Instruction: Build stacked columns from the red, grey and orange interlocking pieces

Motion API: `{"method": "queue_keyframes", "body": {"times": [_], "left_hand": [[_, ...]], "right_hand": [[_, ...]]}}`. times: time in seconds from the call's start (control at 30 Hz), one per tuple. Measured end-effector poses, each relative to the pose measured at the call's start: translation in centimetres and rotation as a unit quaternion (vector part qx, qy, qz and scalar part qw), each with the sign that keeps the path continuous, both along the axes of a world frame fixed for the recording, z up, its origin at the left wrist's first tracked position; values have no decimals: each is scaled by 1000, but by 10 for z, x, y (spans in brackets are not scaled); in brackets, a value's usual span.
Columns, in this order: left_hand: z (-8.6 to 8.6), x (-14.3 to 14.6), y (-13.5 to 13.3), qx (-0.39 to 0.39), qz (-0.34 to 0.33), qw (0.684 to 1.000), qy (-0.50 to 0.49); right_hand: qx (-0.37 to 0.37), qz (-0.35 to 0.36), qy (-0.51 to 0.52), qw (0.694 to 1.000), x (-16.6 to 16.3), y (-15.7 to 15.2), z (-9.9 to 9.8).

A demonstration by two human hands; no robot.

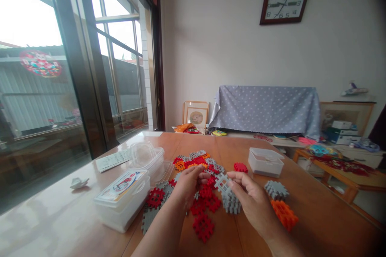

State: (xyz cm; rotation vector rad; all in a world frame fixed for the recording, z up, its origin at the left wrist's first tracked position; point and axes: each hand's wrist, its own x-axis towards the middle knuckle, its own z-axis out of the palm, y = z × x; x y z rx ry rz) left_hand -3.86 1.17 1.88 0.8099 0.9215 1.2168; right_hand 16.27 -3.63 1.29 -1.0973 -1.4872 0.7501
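Observation:
My right hand (249,190) pinches a grey square lattice building piece (222,184) between thumb and fingers, just above a stack of grey pieces (231,204). My left hand (191,182) hovers to its left over the pile, fingers loosely curved and apart, with nothing visible in them. Beneath and between the hands lie red lattice pieces (202,227). Behind them spreads a mixed heap of red, grey and orange pieces (197,154), partly hidden by my left hand. A red stack (240,167) sits just beyond my right hand.
On the right are an orange stack (284,213), a grey stack (276,189) and a clear plastic box (265,162). At left stand a lidded plastic box (122,200), a clear container (147,156), a paper sheet (113,160) and a crumpled scrap (79,183) on the wooden table (223,241).

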Motion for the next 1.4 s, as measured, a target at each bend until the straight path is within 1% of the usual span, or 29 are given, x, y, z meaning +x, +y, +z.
{"method": "queue_keyframes", "body": {"times": [0.07,0.17,0.27,0.37,0.5,0.57,0.7,0.8,0.87,0.97,1.07,1.2,1.4], "left_hand": [[4,6,-8,40,-56,997,15],[8,14,-18,90,-140,986,23],[8,19,-23,99,-165,981,31],[4,22,-21,84,-152,984,28],[-3,24,-15,69,-118,991,15],[-5,25,-13,68,-112,991,8],[-5,27,-14,67,-124,990,12],[-3,27,-17,65,-131,989,15],[-2,26,-17,64,-130,989,16],[-2,25,-16,56,-118,991,30],[-3,26,-15,47,-102,992,53],[-7,27,-14,39,-108,990,84],[-6,26,-13,37,-110,988,103]], "right_hand": [[-3,2,0,1000,1,0,1],[-1,15,5,1000,1,0,3],[9,14,-4,1000,2,-1,5],[49,-14,-82,995,5,-2,7],[108,-24,-210,971,8,-3,9],[122,-24,-239,963,8,-3,8],[126,-35,-269,954,8,-1,6],[121,-40,-272,954,15,4,5],[110,-47,-256,959,25,9,2],[65,-49,-215,973,42,18,-5],[21,-21,-178,984,54,25,-13],[-16,16,-169,985,57,28,-21],[-37,33,-171,984,57,28,-26]]}}
